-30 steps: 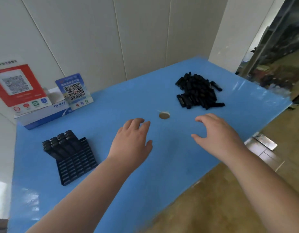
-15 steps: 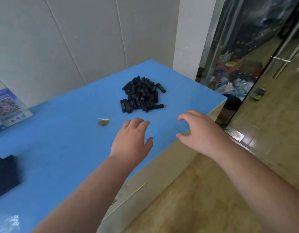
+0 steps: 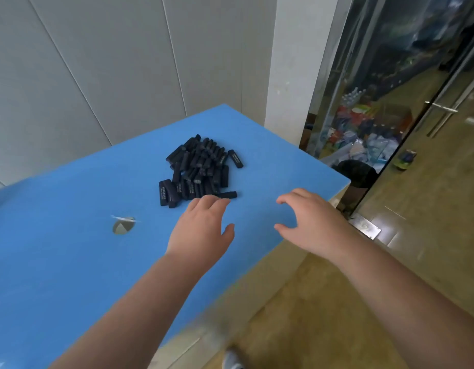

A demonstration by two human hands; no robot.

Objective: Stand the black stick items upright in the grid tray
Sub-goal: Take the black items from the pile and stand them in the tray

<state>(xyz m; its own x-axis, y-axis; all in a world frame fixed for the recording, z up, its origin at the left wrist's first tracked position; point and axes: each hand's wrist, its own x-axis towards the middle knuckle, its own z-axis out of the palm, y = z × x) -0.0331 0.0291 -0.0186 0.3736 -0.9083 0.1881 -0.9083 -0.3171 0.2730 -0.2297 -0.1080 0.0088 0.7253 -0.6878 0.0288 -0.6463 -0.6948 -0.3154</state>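
A heap of several black stick items [image 3: 201, 171] lies on the blue table [image 3: 57, 257] toward its far right. My left hand [image 3: 201, 230] hovers palm down just in front of the heap, fingers relaxed, fingertips close to its near edge, holding nothing. My right hand [image 3: 310, 222] is to the right of it, near the table's right edge, fingers loosely spread and curved, empty. The grid tray is out of view.
A round hole [image 3: 123, 225] sits in the table surface left of my left hand. The table's right edge drops to a tan floor [image 3: 324, 302]. A white pillar [image 3: 292, 62] and a glass door [image 3: 417, 102] stand to the right.
The view has swung right: the grid tray and QR signs have left the frame. Both hands have moved closer to the heap of sticks.
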